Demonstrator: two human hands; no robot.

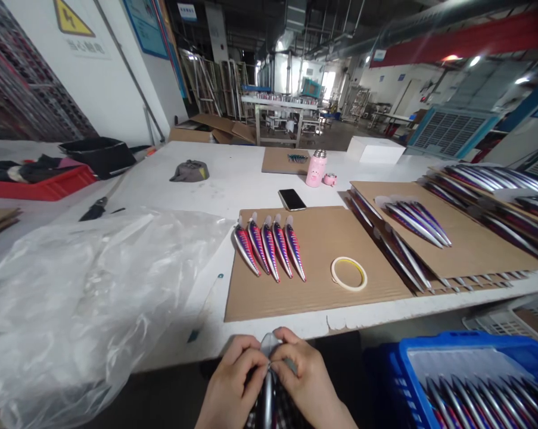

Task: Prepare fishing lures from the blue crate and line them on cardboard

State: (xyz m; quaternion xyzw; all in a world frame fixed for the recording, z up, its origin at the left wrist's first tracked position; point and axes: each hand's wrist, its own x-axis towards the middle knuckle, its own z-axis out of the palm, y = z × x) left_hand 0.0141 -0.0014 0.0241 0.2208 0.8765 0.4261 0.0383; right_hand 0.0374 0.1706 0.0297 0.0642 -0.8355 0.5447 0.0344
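Close to my body, in front of the table edge, a silver fishing lure (pixel 267 399) with a clear lip points away from me. My left hand (pixel 237 378) pinches it near the lip end with thumb and finger. My right hand (pixel 307 372) pinches the same spot from the other side, its fingertips touching those of the left. Whatever small part sits between the fingertips is too hidden to name. Beyond, several purple, red and silver lures (pixel 269 247) lie in a row on a cardboard sheet (pixel 322 238). A roll of cream tape (pixel 349 274) rests to their right.
Crumpled clear plastic (pixel 94 298) covers the table's left. On the right are stacked cardboard layers (pixel 469 238) with lures, and below them a blue crate (pixel 407 363) of lures. A phone (pixel 292 199), pink bottle (pixel 316 168), cap (pixel 190 171) and red tray (pixel 58 182) stand farther back.
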